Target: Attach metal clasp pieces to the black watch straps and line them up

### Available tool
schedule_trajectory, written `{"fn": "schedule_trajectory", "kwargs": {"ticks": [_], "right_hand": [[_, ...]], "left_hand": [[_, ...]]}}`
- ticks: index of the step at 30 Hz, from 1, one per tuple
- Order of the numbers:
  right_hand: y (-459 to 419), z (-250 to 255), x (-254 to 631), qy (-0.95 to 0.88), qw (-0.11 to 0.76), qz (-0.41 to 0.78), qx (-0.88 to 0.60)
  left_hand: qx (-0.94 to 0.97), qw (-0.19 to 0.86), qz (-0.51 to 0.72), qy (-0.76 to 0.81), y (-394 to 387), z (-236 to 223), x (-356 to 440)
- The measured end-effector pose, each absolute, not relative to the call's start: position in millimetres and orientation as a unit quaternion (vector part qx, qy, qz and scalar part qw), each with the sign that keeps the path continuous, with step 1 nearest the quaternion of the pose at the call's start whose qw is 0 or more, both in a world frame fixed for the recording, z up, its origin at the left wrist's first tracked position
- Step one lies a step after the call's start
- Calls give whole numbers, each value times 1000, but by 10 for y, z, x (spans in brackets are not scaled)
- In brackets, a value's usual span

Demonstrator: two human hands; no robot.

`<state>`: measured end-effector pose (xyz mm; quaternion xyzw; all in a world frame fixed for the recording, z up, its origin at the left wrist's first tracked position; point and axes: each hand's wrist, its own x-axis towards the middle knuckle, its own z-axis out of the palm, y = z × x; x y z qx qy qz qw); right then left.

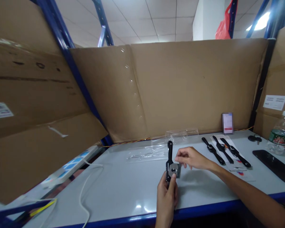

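My left hand (166, 196) grips a black smartwatch (169, 160) by its lower strap and holds it upright over the white table (123, 186). A small silvery film or sticker (175, 170) sits against the watch body. My right hand (191, 157) reaches in from the right, its fingers pinched at the upper edge of that film. Both hands hover near the table's front middle.
Three more black watches (222, 149) lie on white sheets at the right. A black phone (274, 164), a water bottle (280, 133) and a small black object (254, 138) are at the far right. Clear plastic trays (161, 145) lie behind. Cardboard walls surround; a white cable (85, 190) runs left.
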<state>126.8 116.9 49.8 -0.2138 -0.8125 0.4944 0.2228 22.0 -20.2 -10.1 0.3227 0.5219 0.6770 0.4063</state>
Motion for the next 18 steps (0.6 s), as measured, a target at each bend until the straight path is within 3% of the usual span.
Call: {"fn": "schedule_trajectory", "kwargs": {"ticks": [4,9,14,18], "right_hand": [[1077,505,1241,-773,209,569,-186],[1068,551,1306,-800,139,550,-194],[1083,583,1311,-831,176,501,-165],[1118,684,1351,-780,203,565,-178]], "left_hand": [[327,407,678,518,-198,-121,210],[332,401,677,520,-198,-142,196],[339,405,667,526,-212,-128,197],[315,404,693,507,-222,-90,212]]}}
